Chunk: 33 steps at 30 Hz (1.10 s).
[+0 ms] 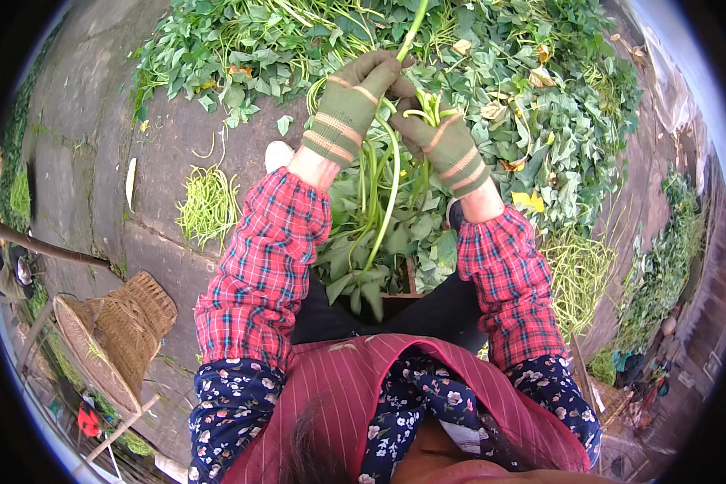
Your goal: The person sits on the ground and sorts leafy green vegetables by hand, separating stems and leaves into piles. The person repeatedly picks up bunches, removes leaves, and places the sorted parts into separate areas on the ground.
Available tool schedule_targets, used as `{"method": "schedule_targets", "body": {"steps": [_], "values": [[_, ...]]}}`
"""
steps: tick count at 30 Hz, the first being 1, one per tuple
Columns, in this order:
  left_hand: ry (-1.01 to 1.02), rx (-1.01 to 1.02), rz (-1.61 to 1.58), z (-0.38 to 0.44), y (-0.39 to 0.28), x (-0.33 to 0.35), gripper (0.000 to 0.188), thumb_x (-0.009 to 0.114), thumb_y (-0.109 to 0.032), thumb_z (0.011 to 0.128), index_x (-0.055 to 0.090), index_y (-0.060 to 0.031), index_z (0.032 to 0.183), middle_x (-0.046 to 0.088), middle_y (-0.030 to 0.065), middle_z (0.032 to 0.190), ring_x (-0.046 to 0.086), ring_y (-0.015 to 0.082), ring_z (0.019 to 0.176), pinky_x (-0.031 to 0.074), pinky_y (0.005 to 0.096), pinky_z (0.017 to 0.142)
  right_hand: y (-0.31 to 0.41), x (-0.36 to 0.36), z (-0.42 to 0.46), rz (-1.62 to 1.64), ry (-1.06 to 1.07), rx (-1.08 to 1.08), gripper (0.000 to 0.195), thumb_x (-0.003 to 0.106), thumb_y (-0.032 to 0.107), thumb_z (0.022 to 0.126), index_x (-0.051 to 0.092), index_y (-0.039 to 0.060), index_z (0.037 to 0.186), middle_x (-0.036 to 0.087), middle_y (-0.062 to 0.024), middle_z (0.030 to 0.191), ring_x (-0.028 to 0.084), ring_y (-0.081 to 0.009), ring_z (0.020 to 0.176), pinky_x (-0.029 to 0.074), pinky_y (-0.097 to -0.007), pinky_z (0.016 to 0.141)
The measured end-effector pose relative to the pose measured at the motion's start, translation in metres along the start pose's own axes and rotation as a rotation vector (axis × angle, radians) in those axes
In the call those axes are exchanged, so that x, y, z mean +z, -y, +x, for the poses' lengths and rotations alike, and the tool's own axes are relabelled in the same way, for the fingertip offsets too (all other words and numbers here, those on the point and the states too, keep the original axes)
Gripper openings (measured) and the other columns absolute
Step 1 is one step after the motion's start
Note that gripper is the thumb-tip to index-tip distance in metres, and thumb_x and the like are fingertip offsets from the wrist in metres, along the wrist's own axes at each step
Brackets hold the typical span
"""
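Both hands wear green knitted gloves with pale stripes. My left hand pinches a thick green stem that rises toward the top of the view. Beside it, my right hand is closed around a bunch of green leaf stalks whose cut ends poke out above the fingers. Below the hands, long pale green stalks hang down to broad green leaves over my lap. The fingertips of the two hands nearly meet, so whether they touch cannot be told.
Leafy vines are heaped ahead and to the right. A small pile of stalks lies on the concrete at left, another pile of stalks at right. A woven bamboo basket lies tipped at lower left, near a wooden pole.
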<state>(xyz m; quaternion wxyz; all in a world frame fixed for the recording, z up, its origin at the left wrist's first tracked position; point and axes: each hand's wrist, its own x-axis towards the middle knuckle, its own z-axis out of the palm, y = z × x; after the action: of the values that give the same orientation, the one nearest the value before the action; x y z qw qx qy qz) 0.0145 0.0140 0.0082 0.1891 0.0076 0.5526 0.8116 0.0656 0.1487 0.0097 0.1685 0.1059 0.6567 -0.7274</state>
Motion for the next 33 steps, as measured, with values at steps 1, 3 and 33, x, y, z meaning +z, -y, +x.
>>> {"method": "schedule_targets", "body": {"steps": [1,3,33], "values": [[-0.012,-0.025,-0.038,-0.001,0.001,0.001,0.029,0.054,-0.019,0.086,0.055,0.0029,0.105,0.060,0.0055,0.074,0.057,0.0109,0.070,0.045,0.0212,0.066,0.001,0.001,0.001,-0.021,-0.023,0.024,0.013,0.063,0.014,0.074,0.059,0.0041,0.081,0.056,0.0023,0.068,0.049,-0.0061,0.059,0.038,-0.0215,0.052],[-0.029,-0.034,-0.033,-0.002,0.000,0.004,0.030,0.056,-0.019,0.084,0.055,0.0028,0.104,0.061,0.0063,0.077,0.057,0.0112,0.073,0.045,0.0214,0.069,0.002,0.006,0.002,-0.025,-0.084,-0.032,0.015,0.062,0.013,0.075,0.060,0.0029,0.086,0.058,0.0008,0.072,0.051,-0.0066,0.063,0.041,-0.0224,0.055],[-0.080,0.004,0.123,0.005,0.001,-0.004,0.028,0.064,-0.013,0.078,0.058,0.0037,0.100,0.064,0.0095,0.078,0.062,0.0136,0.069,0.049,0.0226,0.057,0.014,-0.055,-0.004,-0.054,-0.145,-0.104,0.014,0.059,0.017,0.075,0.059,0.0026,0.075,0.056,-0.0032,0.061,0.052,-0.0109,0.050,0.042,-0.0226,0.047]]}}
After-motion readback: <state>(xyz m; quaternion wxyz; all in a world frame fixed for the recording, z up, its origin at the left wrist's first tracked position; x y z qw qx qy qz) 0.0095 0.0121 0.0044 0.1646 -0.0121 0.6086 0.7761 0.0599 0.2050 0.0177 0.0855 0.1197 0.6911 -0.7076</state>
